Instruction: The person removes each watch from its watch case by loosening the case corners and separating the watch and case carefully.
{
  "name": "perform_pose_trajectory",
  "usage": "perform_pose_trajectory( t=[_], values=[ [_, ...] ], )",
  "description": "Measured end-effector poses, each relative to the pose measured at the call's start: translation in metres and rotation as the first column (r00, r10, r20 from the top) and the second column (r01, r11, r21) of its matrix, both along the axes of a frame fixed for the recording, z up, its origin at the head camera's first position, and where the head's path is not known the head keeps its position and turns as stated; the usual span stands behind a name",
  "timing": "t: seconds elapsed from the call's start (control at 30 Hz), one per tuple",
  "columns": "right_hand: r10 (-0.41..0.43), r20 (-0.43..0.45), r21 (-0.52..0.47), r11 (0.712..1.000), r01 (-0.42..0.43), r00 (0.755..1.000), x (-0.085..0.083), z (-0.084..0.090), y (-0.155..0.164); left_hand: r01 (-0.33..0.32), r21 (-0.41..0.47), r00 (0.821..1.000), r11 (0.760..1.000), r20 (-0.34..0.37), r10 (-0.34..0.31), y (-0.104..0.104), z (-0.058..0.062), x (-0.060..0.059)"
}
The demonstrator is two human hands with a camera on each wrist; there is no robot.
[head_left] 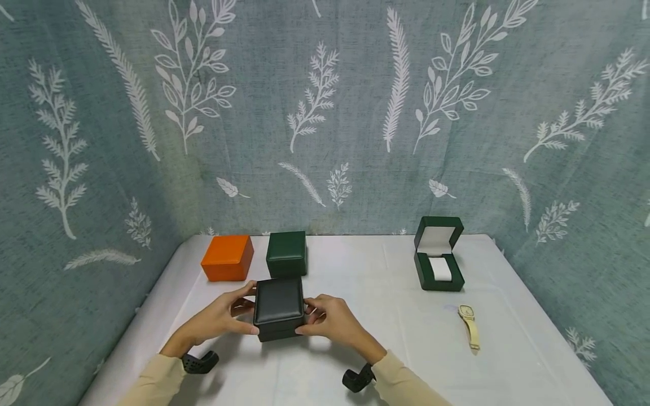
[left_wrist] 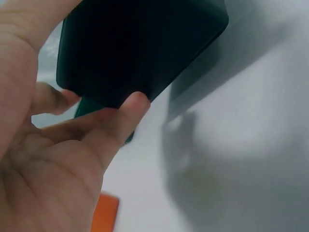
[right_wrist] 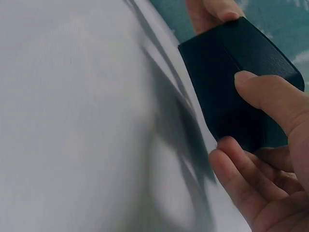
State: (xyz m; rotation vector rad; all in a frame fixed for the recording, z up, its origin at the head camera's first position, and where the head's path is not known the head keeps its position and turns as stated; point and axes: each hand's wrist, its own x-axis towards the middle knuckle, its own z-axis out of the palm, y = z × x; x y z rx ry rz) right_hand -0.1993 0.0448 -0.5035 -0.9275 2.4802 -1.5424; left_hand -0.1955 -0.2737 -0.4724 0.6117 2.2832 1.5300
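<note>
A closed black box (head_left: 279, 308) sits on the white table (head_left: 355, 361) near its front. My left hand (head_left: 223, 318) grips its left side, thumb at the front corner and fingers behind. My right hand (head_left: 330, 320) grips its right side the same way. In the left wrist view the thumb presses the black box (left_wrist: 140, 46) at its lower edge. The right wrist view shows the black box (right_wrist: 231, 92) pinched between thumb and fingers, with a fingertip of the other hand at its far corner.
Behind the black box stand a closed dark green box (head_left: 286, 254) and an orange box (head_left: 228, 257). An open green box (head_left: 439, 262) with a white cushion stands at the right. A cream wristwatch (head_left: 469, 325) lies in front of it. A leaf-patterned curtain (head_left: 325, 113) hangs behind.
</note>
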Motion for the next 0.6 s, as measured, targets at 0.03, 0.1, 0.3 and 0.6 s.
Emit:
perform_pose_trajectory(
  t=[0.03,0.1,0.3,0.6],
  values=[
    [0.001,0.007,-0.001,1.0,-0.001,1.0,0.0,0.0,0.004,0.003,-0.007,1.0,1.0,0.004,-0.003,0.003,0.0,-0.001],
    [0.0,0.014,0.004,1.0,0.0,1.0,0.0,0.001,0.01,0.013,-0.02,1.0,1.0,0.0,-0.013,0.009,0.001,-0.002],
    [-0.01,0.026,0.016,1.0,0.009,1.0,0.001,0.004,0.029,0.05,-0.015,0.998,0.999,-0.029,-0.051,0.028,0.001,-0.007],
    [-0.046,0.001,0.04,0.998,0.046,0.999,0.004,0.001,0.055,0.088,-0.038,0.994,0.995,-0.067,-0.09,0.055,0.001,-0.014]
  ],
)
